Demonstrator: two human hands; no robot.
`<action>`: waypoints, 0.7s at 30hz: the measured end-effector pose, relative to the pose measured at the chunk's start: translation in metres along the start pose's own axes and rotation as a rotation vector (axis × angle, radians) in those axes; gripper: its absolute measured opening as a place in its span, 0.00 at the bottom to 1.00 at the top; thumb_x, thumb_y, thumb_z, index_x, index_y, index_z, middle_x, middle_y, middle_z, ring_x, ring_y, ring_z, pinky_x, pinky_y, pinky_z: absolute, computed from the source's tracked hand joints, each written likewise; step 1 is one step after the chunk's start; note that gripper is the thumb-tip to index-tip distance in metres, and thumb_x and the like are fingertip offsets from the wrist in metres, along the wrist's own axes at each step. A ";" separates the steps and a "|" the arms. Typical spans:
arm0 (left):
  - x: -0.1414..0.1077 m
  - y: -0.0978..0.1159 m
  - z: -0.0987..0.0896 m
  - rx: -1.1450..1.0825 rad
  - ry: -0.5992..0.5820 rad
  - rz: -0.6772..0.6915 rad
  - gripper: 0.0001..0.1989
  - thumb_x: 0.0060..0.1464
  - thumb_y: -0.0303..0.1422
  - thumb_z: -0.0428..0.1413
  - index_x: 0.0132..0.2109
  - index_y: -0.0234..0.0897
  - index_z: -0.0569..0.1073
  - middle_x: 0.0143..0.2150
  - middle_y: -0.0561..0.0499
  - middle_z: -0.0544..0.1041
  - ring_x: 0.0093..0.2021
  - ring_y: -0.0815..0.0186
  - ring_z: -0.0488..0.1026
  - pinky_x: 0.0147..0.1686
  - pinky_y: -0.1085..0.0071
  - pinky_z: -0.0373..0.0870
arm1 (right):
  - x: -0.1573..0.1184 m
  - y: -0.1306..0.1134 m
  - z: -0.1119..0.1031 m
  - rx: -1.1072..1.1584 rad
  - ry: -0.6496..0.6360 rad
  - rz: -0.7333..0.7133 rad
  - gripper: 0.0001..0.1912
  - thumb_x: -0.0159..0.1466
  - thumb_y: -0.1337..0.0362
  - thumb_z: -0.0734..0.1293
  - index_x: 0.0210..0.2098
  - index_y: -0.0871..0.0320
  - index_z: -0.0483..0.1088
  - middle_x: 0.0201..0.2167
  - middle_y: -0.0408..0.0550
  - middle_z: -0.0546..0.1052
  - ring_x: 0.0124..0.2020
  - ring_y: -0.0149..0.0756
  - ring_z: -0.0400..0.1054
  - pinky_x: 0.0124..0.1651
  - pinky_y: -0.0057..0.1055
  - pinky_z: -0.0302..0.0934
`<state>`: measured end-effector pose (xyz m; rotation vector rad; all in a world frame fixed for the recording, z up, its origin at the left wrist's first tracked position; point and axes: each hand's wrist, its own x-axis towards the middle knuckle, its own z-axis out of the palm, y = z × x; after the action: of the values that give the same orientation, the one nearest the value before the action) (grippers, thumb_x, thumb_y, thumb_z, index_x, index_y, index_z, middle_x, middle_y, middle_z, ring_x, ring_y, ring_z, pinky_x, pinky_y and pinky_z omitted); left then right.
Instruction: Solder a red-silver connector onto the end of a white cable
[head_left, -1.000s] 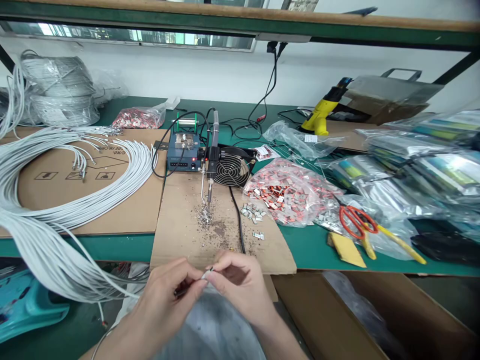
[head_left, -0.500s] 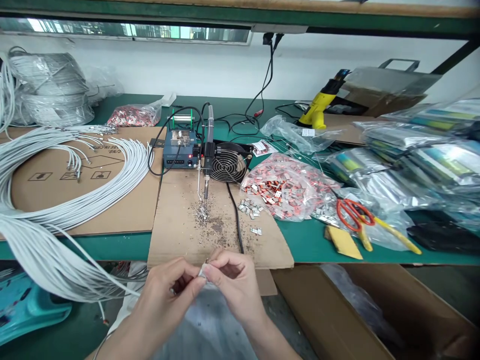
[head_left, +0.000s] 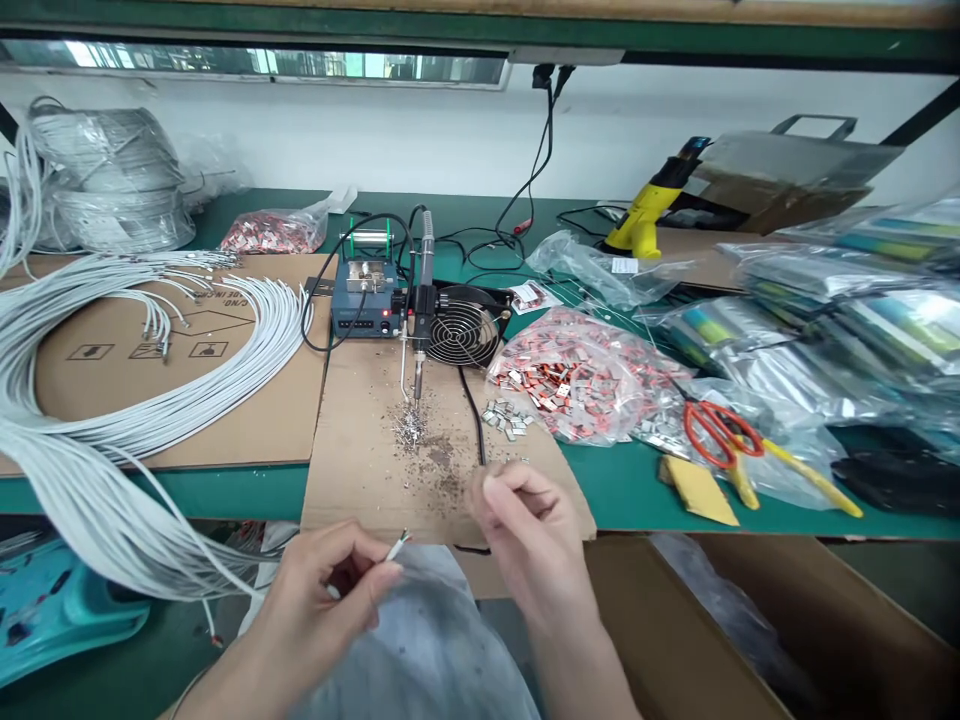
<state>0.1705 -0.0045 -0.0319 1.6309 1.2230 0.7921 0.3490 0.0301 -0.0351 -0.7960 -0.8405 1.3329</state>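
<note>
Left hand (head_left: 322, 590): grip pinches cable end (head_left: 396, 546) | Right hand (head_left: 525, 520): grip loosely curled, contents indiscernible | Technique: keep stripped tip steady, clear of counter (head_left: 622, 490).

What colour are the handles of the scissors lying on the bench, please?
Orange-red, on the scissors; the head view shows them clearly.

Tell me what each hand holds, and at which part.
The left hand pinches a white cable just behind its stripped tip. The right hand is blurred; whether it holds anything cannot be told.
</note>
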 end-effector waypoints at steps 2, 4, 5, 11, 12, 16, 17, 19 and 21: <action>-0.002 0.000 -0.001 -0.057 -0.005 -0.021 0.14 0.56 0.38 0.51 0.28 0.32 0.69 0.20 0.53 0.68 0.18 0.75 0.67 0.19 0.81 0.60 | 0.003 -0.003 -0.007 -0.221 -0.114 0.072 0.11 0.52 0.61 0.72 0.20 0.60 0.68 0.16 0.41 0.64 0.20 0.27 0.54 0.23 0.24 0.49; -0.002 -0.001 -0.001 -0.066 -0.010 -0.024 0.14 0.56 0.38 0.51 0.29 0.32 0.70 0.21 0.53 0.68 0.19 0.75 0.67 0.19 0.81 0.60 | 0.001 -0.001 -0.010 -0.357 -0.246 0.142 0.09 0.52 0.61 0.71 0.24 0.60 0.71 0.18 0.42 0.66 0.21 0.28 0.56 0.23 0.24 0.50; -0.002 -0.001 0.000 -0.063 -0.011 -0.026 0.14 0.56 0.38 0.51 0.29 0.32 0.70 0.20 0.54 0.68 0.19 0.75 0.67 0.19 0.81 0.60 | 0.000 0.001 -0.010 -0.384 -0.298 0.157 0.09 0.51 0.61 0.71 0.26 0.60 0.72 0.18 0.42 0.67 0.21 0.28 0.56 0.23 0.24 0.50; 0.003 -0.004 0.002 -0.072 -0.056 -0.067 0.14 0.57 0.39 0.50 0.31 0.32 0.71 0.22 0.53 0.67 0.21 0.75 0.66 0.21 0.80 0.59 | -0.012 0.002 -0.003 -0.551 -0.382 0.076 0.09 0.52 0.60 0.71 0.31 0.59 0.74 0.22 0.45 0.72 0.25 0.31 0.61 0.27 0.27 0.55; 0.003 -0.005 0.002 -0.107 -0.075 -0.076 0.14 0.56 0.39 0.51 0.31 0.32 0.71 0.22 0.53 0.67 0.21 0.75 0.66 0.21 0.80 0.59 | -0.013 -0.002 -0.005 -0.591 -0.372 0.057 0.10 0.52 0.60 0.71 0.32 0.59 0.74 0.23 0.46 0.73 0.25 0.32 0.62 0.28 0.28 0.57; 0.004 -0.008 0.001 -0.316 -0.020 -0.181 0.18 0.50 0.45 0.55 0.29 0.32 0.71 0.22 0.54 0.66 0.18 0.77 0.62 0.19 0.81 0.57 | -0.004 -0.031 -0.044 -0.956 -0.162 -0.088 0.11 0.58 0.58 0.66 0.35 0.59 0.73 0.27 0.48 0.75 0.27 0.34 0.66 0.30 0.28 0.61; 0.004 -0.008 0.002 -0.352 0.017 -0.224 0.19 0.48 0.47 0.57 0.27 0.31 0.71 0.21 0.55 0.65 0.17 0.78 0.60 0.18 0.81 0.55 | 0.002 -0.041 -0.061 -1.129 -0.060 -0.135 0.13 0.59 0.57 0.64 0.36 0.59 0.73 0.29 0.49 0.75 0.28 0.34 0.66 0.31 0.29 0.61; 0.006 -0.008 0.003 -0.407 0.077 -0.302 0.22 0.43 0.50 0.59 0.27 0.32 0.70 0.19 0.56 0.64 0.15 0.79 0.59 0.16 0.82 0.53 | 0.017 -0.065 -0.103 -1.469 0.190 -0.149 0.17 0.60 0.55 0.62 0.41 0.59 0.72 0.33 0.49 0.75 0.30 0.36 0.67 0.35 0.31 0.61; 0.008 -0.007 0.005 -0.449 0.114 -0.353 0.24 0.38 0.52 0.60 0.30 0.33 0.71 0.18 0.57 0.63 0.15 0.77 0.59 0.14 0.82 0.54 | 0.034 -0.089 -0.147 -1.607 0.428 -0.124 0.17 0.58 0.58 0.62 0.42 0.64 0.71 0.31 0.54 0.75 0.28 0.40 0.67 0.35 0.36 0.58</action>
<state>0.1749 0.0023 -0.0401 0.9872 1.2576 0.8648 0.5218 0.0555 -0.0271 -2.0847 -1.5064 0.0760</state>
